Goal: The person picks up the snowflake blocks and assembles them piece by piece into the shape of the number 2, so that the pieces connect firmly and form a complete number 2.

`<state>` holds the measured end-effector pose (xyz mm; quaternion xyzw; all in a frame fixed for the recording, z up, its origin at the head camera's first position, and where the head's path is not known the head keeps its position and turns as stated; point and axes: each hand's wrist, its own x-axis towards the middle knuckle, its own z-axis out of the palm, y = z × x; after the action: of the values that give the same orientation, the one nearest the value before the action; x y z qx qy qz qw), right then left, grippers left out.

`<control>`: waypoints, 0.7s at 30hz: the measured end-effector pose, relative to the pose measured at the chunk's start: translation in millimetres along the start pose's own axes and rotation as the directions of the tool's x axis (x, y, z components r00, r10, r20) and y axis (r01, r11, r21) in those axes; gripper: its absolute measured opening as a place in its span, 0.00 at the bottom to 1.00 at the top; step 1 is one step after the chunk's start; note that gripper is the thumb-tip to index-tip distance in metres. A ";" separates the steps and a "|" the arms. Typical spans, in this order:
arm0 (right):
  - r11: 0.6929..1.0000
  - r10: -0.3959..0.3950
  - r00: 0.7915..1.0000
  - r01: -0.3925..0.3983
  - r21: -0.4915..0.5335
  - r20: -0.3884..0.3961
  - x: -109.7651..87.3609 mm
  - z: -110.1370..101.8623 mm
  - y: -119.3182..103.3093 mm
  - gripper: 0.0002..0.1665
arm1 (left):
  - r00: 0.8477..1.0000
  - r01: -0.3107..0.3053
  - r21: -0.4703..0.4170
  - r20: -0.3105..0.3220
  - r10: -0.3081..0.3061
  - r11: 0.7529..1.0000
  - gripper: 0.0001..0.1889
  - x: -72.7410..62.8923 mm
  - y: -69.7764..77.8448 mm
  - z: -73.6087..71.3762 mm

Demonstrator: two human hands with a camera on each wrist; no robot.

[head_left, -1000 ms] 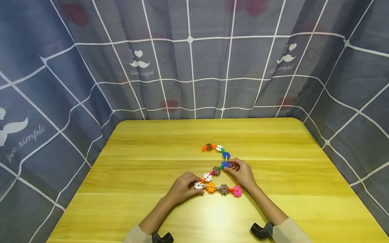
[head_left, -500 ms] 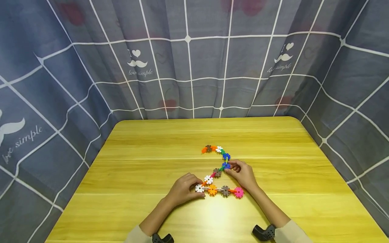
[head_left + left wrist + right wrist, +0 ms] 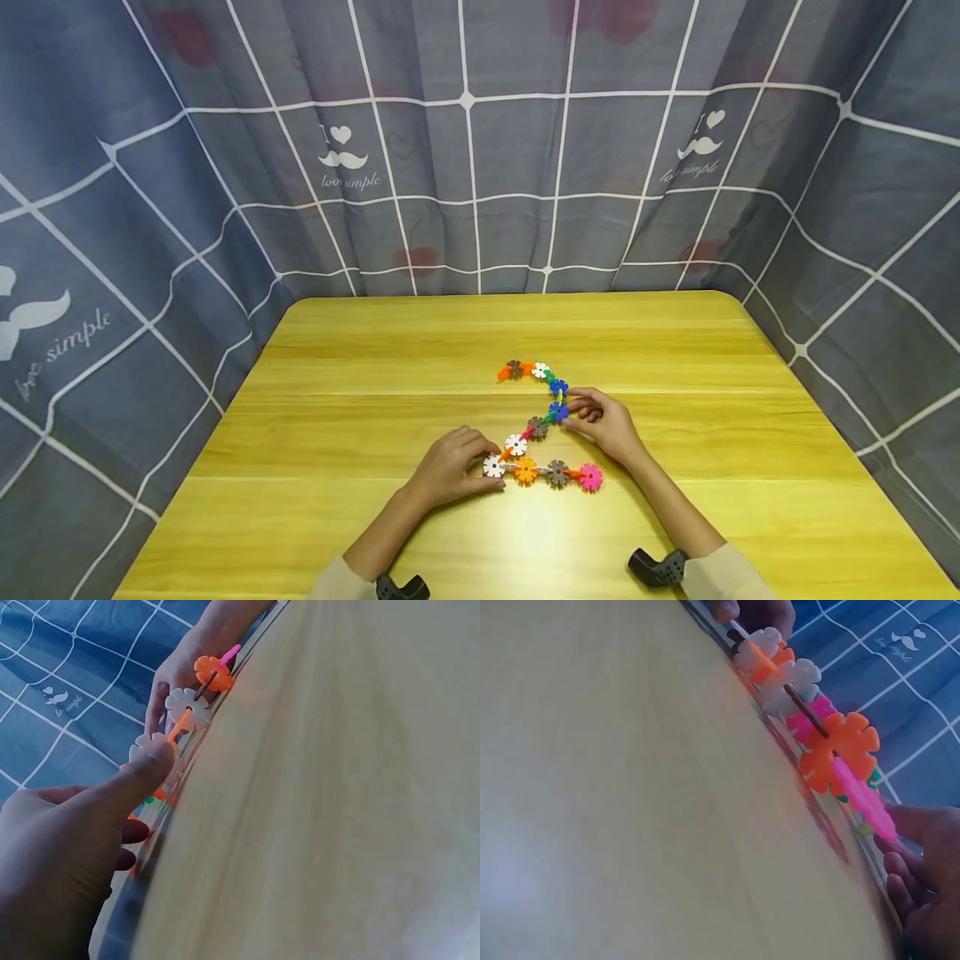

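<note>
Flower-shaped notched plastic discs, joined into a zigzag chain, lie on the wooden table in the head view. My left hand [image 3: 452, 468] pinches the white disc [image 3: 492, 466] at the chain's lower left corner, the thumb showing against it in the left wrist view. Beside the blue disc [image 3: 558, 412] on the chain's right bend is my right hand [image 3: 607, 425], its thumb and index finger parted at the disc's right edge. From the left hand, the lower row runs through an orange disc [image 3: 526, 472] and a grey-brown disc [image 3: 557, 474] to a pink disc [image 3: 590, 477].
The far end of the chain curls left to an orange piece [image 3: 502, 375]. Yellow wood-grain table [image 3: 360, 358] surrounds the chain. Behind and at both sides hangs a grey-blue curtain [image 3: 517, 150] with white grid lines. Each wrist wears a black device [image 3: 657, 568].
The fingers of my right hand have let go of the blue disc and drawn slightly right. The chain sits slightly lower in view than a second ago. My left hand has stayed at its corner.
</note>
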<state>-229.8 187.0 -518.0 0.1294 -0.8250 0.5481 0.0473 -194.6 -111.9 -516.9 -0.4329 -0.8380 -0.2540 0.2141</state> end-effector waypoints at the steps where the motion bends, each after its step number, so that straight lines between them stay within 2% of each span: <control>1: 1.000 0.002 1.000 -0.002 0.006 0.001 0.6 0.4 -1.2 0.26 | 1.000 0.003 0.002 0.005 -0.003 1.000 0.21 -0.3 -0.3 -0.1; 8: 1.000 -0.009 0.999 0.009 0.012 -0.035 1.4 5.8 -30.6 0.23 | 0.999 0.047 -0.005 -0.003 -0.047 0.999 0.20 -1.6 -2.9 0.1; 13: 1.000 -0.017 0.999 0.016 -0.026 -0.050 2.9 9.1 -37.0 0.22 | 0.998 0.064 -0.019 -0.006 -0.064 0.998 0.19 -3.0 -4.5 1.1; 15: 0.999 -0.017 0.999 0.016 -0.033 -0.050 3.4 8.9 -36.2 0.22 | 0.998 0.064 -0.024 -0.006 -0.064 0.998 0.19 -3.5 -5.1 1.6; 21: 1.000 -0.014 0.999 0.013 -0.026 -0.051 11.2 9.1 -4.5 0.22 | 0.998 0.055 -0.038 -0.026 -0.056 0.998 0.19 -2.0 -4.2 1.4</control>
<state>-238.7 175.2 -515.1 0.1201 -0.8296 0.5403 0.0737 -197.2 -114.3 -520.1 -0.4099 -0.8417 -0.2815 0.2102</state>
